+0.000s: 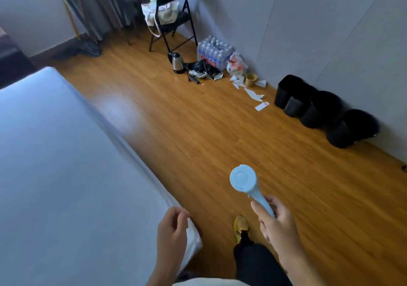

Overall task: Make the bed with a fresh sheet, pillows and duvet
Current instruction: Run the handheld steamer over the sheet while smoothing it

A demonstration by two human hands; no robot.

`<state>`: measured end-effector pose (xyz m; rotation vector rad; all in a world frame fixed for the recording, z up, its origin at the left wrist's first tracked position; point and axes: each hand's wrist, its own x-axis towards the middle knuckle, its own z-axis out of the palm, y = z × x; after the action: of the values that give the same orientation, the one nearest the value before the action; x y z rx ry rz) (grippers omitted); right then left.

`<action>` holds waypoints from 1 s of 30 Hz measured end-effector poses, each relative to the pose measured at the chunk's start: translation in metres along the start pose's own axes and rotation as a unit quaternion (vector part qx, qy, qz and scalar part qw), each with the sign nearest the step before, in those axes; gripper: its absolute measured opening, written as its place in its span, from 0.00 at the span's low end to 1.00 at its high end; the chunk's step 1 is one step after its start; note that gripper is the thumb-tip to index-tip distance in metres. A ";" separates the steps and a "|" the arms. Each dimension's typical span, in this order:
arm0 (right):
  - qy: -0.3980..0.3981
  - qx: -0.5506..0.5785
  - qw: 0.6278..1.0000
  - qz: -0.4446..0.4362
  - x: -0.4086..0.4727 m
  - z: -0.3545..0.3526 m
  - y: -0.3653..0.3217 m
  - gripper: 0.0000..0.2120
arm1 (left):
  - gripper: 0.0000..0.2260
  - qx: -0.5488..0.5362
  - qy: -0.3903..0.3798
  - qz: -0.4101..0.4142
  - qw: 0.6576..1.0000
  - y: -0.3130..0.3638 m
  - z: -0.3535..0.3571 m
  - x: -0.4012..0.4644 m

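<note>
Right hand (278, 224) at 5 o'clock, fingers curled round the handle of a pale blue handheld device (247, 183). Left hand (172, 230) loosely curled, holding nothing, over the white-sheeted bed (55, 175) corner at 6 o'clock.

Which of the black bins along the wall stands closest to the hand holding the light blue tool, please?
The black bin at the near end of the row; the others sit farther along the wall from the right hand.
</note>
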<state>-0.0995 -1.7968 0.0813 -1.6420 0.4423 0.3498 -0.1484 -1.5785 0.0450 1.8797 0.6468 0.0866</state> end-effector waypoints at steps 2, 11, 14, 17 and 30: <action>-0.031 -0.029 0.999 0.009 0.031 -0.013 -0.020 0.11 | 0.15 -0.009 0.017 -0.034 0.999 0.014 0.020 0.013; -0.196 -0.131 0.970 0.054 0.153 0.026 -0.085 0.16 | 0.17 -0.078 0.134 -0.094 0.983 0.068 0.041 0.061; -0.237 -0.156 0.957 0.057 0.194 0.066 -0.106 0.16 | 0.19 -0.096 0.173 -0.116 0.973 0.066 0.039 0.088; -0.258 -0.187 0.947 0.051 0.234 0.111 -0.136 0.17 | 0.17 -0.125 0.207 -0.145 0.959 0.066 0.033 0.140; -0.290 -0.168 0.942 -0.003 0.405 0.384 -0.317 0.24 | 0.15 -0.185 0.271 -0.133 0.935 0.138 -0.109 0.462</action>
<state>0.4194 -1.4206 0.1215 -1.7660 -0.0776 0.9131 0.2587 -1.3039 0.1004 1.3842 1.1669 0.5288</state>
